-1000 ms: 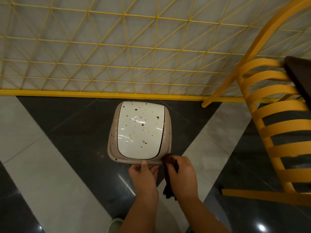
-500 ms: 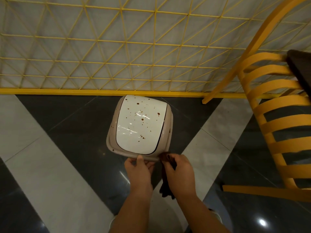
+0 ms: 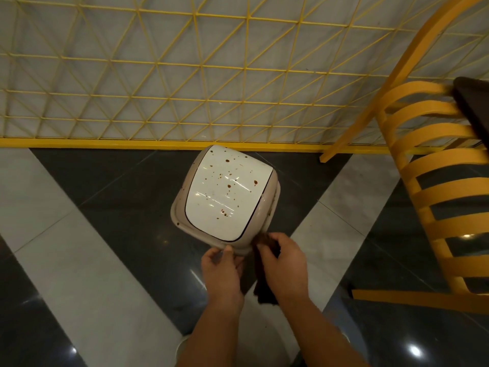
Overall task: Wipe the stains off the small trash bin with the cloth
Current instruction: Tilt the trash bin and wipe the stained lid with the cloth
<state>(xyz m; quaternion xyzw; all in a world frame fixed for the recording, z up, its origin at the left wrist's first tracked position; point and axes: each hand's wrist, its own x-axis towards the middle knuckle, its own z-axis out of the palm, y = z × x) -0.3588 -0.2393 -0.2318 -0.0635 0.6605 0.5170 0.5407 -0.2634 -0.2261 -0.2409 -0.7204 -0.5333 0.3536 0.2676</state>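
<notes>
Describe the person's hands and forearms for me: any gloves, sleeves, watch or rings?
Both the left hand and the right hand are bare, with no gloves. No ring, watch or wristband shows. Both forearms are uncovered down to the bottom edge of the head view, so no sleeve is visible.

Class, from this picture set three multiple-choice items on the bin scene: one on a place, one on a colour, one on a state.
1. Where is the dark brown cloth?
A in the right hand
B on the lid
C on the chair

2. What colour are the stains on the small beige trash bin's glossy white lid?
A blue
B brown
C green

3. The lid is
A wiped clean
B removed
C still spotted

Answers:
1 A, the right hand closes its grip on the cloth at the bin's near corner.
2 B, brown spots dot the lid.
3 C, many spots remain.
</notes>
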